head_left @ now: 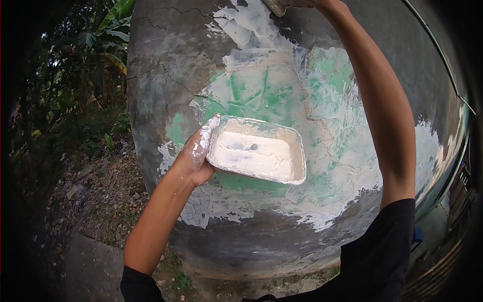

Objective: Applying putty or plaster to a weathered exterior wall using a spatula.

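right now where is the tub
In the head view, the tub is near the middle, held at its left end by the left hand, in front of the patchy wall.

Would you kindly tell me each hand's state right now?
Left hand: holding a tub of white paste.
Right hand: mostly cut off at the top; cannot be told.

Setting: outdoors, lit by diffuse daylight | grey wall point(156, 53) is crossed by thin cracks point(173, 78), patched in white and green | upper right is crossed by a thin green line point(435, 43) | left ground point(108, 196) is strewn with stones, bordered by a grey slab point(93, 261) | dense foliage point(65, 85) is sunk in shade
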{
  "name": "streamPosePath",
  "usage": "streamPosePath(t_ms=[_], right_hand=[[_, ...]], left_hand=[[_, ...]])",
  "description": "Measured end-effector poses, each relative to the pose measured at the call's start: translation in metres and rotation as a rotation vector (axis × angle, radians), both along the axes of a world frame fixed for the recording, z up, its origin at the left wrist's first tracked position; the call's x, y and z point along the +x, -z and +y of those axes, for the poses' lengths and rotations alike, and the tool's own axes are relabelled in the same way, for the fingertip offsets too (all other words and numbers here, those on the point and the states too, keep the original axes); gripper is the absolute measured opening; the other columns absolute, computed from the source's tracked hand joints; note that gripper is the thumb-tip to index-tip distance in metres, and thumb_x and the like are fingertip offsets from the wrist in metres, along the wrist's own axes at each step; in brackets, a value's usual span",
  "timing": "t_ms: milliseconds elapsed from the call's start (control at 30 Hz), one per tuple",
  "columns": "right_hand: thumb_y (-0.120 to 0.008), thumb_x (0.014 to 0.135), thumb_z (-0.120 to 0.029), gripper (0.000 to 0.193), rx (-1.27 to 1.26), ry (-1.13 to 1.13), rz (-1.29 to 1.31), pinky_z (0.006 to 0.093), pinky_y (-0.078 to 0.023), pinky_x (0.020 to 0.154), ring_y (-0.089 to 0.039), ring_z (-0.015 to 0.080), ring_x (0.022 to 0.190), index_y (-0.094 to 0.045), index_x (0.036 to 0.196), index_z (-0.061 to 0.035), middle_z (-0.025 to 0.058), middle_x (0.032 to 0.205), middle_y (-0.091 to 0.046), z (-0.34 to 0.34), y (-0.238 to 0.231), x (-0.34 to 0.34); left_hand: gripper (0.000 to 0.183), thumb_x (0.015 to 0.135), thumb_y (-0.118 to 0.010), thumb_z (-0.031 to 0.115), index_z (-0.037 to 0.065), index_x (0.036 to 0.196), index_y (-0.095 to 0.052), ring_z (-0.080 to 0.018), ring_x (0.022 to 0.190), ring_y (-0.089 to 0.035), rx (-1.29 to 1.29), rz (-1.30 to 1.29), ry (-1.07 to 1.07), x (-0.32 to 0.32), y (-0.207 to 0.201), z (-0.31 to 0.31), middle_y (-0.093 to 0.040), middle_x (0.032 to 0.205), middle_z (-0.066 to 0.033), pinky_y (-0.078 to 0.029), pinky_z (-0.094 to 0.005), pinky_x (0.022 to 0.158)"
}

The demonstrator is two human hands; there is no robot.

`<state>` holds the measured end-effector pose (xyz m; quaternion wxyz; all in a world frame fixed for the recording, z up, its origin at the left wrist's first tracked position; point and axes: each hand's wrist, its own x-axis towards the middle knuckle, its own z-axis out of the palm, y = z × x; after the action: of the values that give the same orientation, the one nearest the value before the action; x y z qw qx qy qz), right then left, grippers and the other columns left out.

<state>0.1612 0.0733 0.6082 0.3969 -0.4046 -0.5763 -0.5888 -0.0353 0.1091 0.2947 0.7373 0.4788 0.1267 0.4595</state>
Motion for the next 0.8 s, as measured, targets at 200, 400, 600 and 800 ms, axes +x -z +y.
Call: streamPosePath(t_ms=[200,400,600,800], right_hand=[[-0.067,0.078,-0.017,0.022,-0.254,-0.260,-0.171,0.0434,-0.048,0.069,-0.062,0.0400,0.081,-0.060,0.088,0.0019,0.0232,0.083,-0.064,0.004,0.031,0.000],[-0.065,0.081,-0.027,0.024,-0.125,0.051,-0.096,0.0484,-0.050,0.066,-0.063,0.0392,0.077,-0.062,0.089,-0.0045,0.0216,0.077,-0.064,0.015,0.044,0.011],[-0.067,0.080,-0.026,0.024,-0.002,-0.033,-0.074,0.0467,-0.050,0.066,-0.063,0.0392,0.076,-0.062,0.089,-0.0043,0.0211,0.077,-0.065,-0.003,0.025,0.011],[-0.067,0.079,-0.022,0.026,-0.339,-0.296,-0.317,0.0480,-0.047,0.065,-0.062,0.0406,0.076,-0.061,0.091,-0.0001,0.0222,0.078,-0.064,0.002,0.062,0.004]], left_hand=[[0.049,0.095,-0.050,0.041,0.001,0.125,-0.051,-0.0236,0.106,-0.060,-0.002,-0.007,0.022,0.003,-0.001,0.002,-0.059,0.120,-0.0112,-0.049,-0.0386,0.092],[0.051,0.095,-0.049,0.041,0.001,0.127,-0.049,-0.0241,0.108,-0.059,0.011,0.008,0.037,0.012,0.000,-0.004,-0.057,0.123,-0.0129,-0.048,-0.0381,0.094],[0.051,0.095,-0.049,0.041,0.001,0.126,-0.049,-0.0238,0.108,-0.059,0.007,-0.005,0.017,0.007,0.006,-0.003,-0.057,0.122,-0.0131,-0.048,-0.0371,0.094],[0.051,0.095,-0.050,0.041,0.000,0.125,-0.049,-0.0233,0.107,-0.059,0.001,-0.008,-0.014,0.009,0.004,-0.006,-0.058,0.120,-0.0127,-0.050,-0.0373,0.093]])
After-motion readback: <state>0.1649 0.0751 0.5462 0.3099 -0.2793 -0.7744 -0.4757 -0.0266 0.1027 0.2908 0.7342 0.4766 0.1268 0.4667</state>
